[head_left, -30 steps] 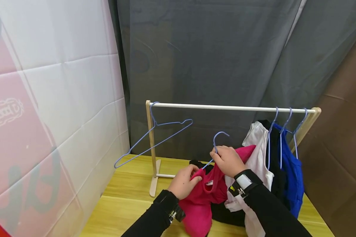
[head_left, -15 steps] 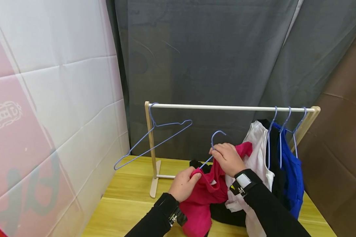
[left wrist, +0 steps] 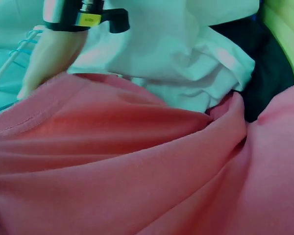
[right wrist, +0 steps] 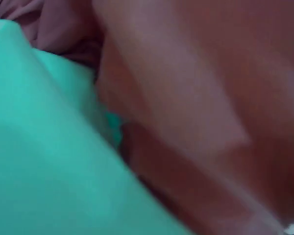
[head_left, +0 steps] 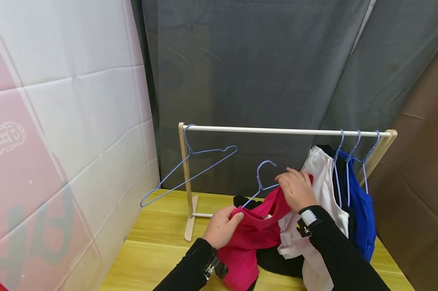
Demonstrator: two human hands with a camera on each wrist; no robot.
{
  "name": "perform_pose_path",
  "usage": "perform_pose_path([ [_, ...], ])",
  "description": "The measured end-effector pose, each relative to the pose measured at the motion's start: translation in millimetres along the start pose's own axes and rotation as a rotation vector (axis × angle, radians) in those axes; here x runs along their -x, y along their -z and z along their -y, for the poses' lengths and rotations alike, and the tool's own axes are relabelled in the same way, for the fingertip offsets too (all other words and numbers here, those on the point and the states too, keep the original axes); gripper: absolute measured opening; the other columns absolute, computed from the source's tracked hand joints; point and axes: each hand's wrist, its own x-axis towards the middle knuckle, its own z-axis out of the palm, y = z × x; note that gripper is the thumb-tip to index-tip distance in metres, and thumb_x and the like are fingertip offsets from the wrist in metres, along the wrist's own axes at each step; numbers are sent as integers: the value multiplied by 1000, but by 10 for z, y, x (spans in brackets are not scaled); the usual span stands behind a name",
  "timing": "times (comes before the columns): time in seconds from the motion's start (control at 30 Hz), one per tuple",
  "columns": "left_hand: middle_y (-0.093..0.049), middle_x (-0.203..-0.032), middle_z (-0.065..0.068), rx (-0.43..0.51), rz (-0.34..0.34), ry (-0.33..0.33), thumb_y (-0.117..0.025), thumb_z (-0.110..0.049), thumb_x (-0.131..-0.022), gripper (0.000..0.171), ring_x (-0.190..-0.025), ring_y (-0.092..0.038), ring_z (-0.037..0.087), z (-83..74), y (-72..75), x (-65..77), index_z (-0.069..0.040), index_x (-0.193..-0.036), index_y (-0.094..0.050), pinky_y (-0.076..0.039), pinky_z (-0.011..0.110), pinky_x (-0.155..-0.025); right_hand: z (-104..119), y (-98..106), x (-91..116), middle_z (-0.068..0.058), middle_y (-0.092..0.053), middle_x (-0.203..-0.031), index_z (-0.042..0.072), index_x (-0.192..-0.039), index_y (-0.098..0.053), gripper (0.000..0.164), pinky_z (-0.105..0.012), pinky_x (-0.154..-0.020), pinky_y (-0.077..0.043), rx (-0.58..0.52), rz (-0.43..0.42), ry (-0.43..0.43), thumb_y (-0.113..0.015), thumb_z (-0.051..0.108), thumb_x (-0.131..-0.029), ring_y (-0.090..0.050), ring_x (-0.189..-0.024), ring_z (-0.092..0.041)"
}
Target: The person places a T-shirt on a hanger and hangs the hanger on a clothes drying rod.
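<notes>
A bright pink shirt (head_left: 248,234) is spread between my two hands, with a blue wire hanger (head_left: 259,186) inside its neckline and the hook standing up bare. My left hand (head_left: 220,228) pinches the shirt at its left shoulder, thumb on top, right by the hanger's left arm. On the other side, my right hand (head_left: 297,190) grips the cloth at the right shoulder, over the hanger's right arm. That end of the hanger is hidden by the hand and cloth. Pink folds (left wrist: 112,156) fill the left wrist view; the right wrist view shows blurred cloth (right wrist: 186,98).
A rack with a white rail (head_left: 248,129) stands on the yellow wood-grain table (head_left: 157,250). A bare blue hanger (head_left: 189,178) hangs at its left end. White (head_left: 318,161), black and blue garments (head_left: 362,218) hang at the right. Black cloth (head_left: 280,262) lies beneath the pink shirt.
My right hand has left the hanger's neck and moved right to the shirt's right shoulder. More of the hanger shows, and the neckline is stretched wider. The left hand has shifted slightly left.
</notes>
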Motion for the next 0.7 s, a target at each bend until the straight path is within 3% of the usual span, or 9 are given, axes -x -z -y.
perform_pose_path([
  [0.2,-46,-68,-4,-5,26,32,-62,-33,-102,27,-67,-49,11,-41,70,70,-17,-81,-56,-40,28,-60,-111,-2,66,-25,-57,-133,6,-114,-72,44,-68,-109,-20,-26,-40,-98,-34,28,-110,-32,-140,-47],
  [0.4,-60,-84,-6,37,2,27,-57,-29,-105,15,-78,-55,11,-117,14,58,-17,-101,-65,-46,30,-69,58,91,68,-27,-43,-148,4,-139,-57,42,-66,-111,-24,-89,-122,-142,-51,22,-102,-31,-141,-47],
  [0.47,-63,-90,-5,41,-21,3,-55,-28,-106,16,-82,-57,11,-153,-2,41,-16,-106,-66,-47,31,-73,184,136,41,-27,-37,-152,5,-147,-49,51,-67,-109,-28,-157,-87,-164,-55,23,-100,-32,-141,-47],
  [0.57,-64,-99,-5,18,-35,-38,-54,-25,-106,17,-88,-58,11,-220,-49,-1,-15,-112,-67,-49,32,-78,384,203,18,-25,-26,-159,11,-158,-33,65,-70,-102,-35,-270,52,-205,-57,31,-101,-28,-143,-46],
  [0.7,-62,-107,-5,-26,-5,-93,-53,-22,-106,20,-94,-57,9,-349,-168,-63,-12,-118,-66,-50,30,-81,544,266,1,-25,-18,-162,16,-161,-24,72,-72,-100,-35,-344,163,-238,-56,41,-101,-23,-145,-47],
])
